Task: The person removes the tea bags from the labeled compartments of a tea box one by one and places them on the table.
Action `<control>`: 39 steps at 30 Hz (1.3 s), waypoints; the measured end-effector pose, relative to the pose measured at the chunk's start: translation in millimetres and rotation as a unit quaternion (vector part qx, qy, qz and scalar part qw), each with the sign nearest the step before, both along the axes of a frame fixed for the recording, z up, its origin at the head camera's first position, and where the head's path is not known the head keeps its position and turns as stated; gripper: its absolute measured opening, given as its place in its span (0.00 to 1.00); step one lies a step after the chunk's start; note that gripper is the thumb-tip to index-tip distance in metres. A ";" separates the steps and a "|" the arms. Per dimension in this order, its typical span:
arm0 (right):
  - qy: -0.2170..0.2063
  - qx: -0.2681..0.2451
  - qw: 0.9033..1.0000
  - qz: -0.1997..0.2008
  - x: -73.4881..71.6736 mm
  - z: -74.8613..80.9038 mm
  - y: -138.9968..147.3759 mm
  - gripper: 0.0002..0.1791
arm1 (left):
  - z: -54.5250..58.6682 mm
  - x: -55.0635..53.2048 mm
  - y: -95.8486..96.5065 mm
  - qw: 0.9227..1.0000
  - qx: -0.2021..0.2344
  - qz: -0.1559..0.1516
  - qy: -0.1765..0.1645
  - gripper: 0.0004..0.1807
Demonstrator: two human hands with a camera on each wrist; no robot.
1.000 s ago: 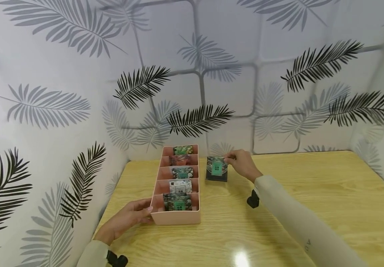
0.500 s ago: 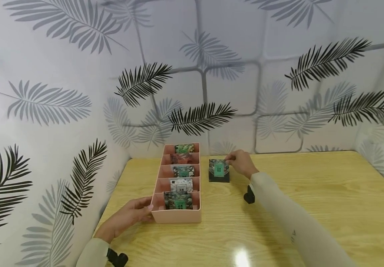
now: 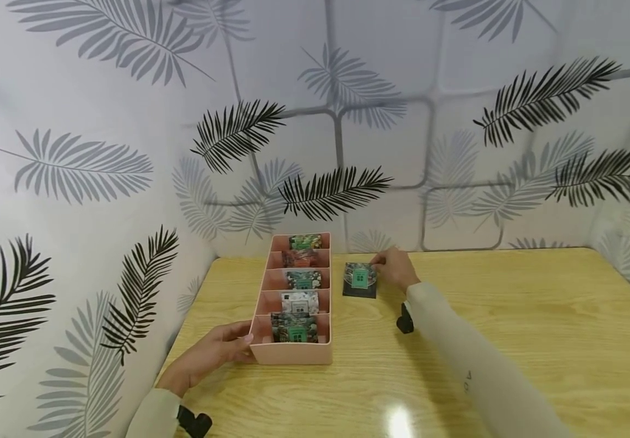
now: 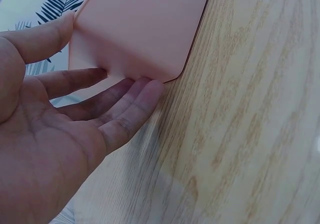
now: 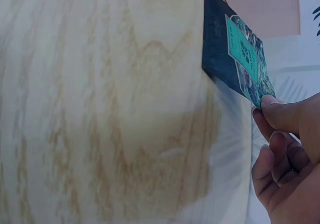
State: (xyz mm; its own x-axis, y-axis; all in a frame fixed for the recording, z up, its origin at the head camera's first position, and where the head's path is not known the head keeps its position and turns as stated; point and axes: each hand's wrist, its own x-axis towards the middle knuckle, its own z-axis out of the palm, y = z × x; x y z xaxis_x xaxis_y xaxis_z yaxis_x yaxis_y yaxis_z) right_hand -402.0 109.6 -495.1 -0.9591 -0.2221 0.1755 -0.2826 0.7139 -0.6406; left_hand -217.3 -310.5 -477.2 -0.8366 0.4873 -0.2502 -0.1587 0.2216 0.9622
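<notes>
In the head view a pink divided organizer box (image 3: 290,354) stands on the wooden table, with small printed sachets in its compartments. My left hand (image 3: 211,356) holds the box at its near left corner, thumb at the rim. In the left wrist view the fingertips (image 4: 152,89) meet the box's outer wall near its bottom edge. My right hand (image 3: 397,267) pinches a dark square sachet (image 3: 360,281) with a green label by its upper right corner. The right wrist view shows the sachet (image 5: 240,48) tilted between thumb and forefinger, the other fingers curled.
The sachets in the box vary: a green one (image 3: 305,242) at the back, a red one (image 3: 300,258), a white one (image 3: 300,302), and a dark one (image 3: 293,328) in front. A leaf-patterned wall (image 3: 370,146) rises behind the table (image 3: 512,304).
The sachet has shifted slightly down and is tilted flatter toward the table, with my right hand still on its corner. My left hand stays at the box; the view has shifted slightly.
</notes>
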 end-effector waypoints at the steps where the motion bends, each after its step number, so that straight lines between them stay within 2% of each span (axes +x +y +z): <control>1: 0.002 0.002 1.000 0.001 0.1 -0.6 1.2 0.07 | -0.2 -0.3 0.6 1.000 0.000 -0.001 0.001 0.40; 11: 0.010 0.007 1.000 0.006 0.0 -11.1 14.2 0.07 | -1.7 -2.4 8.4 1.000 0.000 -0.002 -0.007 0.40; 20: 0.001 -0.009 1.000 -0.006 6.4 -12.5 25.8 0.09 | -4.4 -5.0 13.6 1.000 -0.002 -0.010 -0.005 0.41; 28: 0.005 -0.032 0.999 -0.001 7.7 -8.7 33.4 0.10 | -3.3 -5.1 9.4 1.000 -0.003 -0.007 -0.005 0.40; 35: 0.044 -0.024 0.998 0.027 9.1 -0.2 36.5 0.11 | -2.6 -2.9 1.3 1.000 0.003 -0.009 -0.003 0.40; 39: 0.048 -0.033 0.998 0.036 13.1 7.7 35.0 0.11 | -2.7 -3.3 -2.3 1.000 -0.001 -0.010 -0.003 0.41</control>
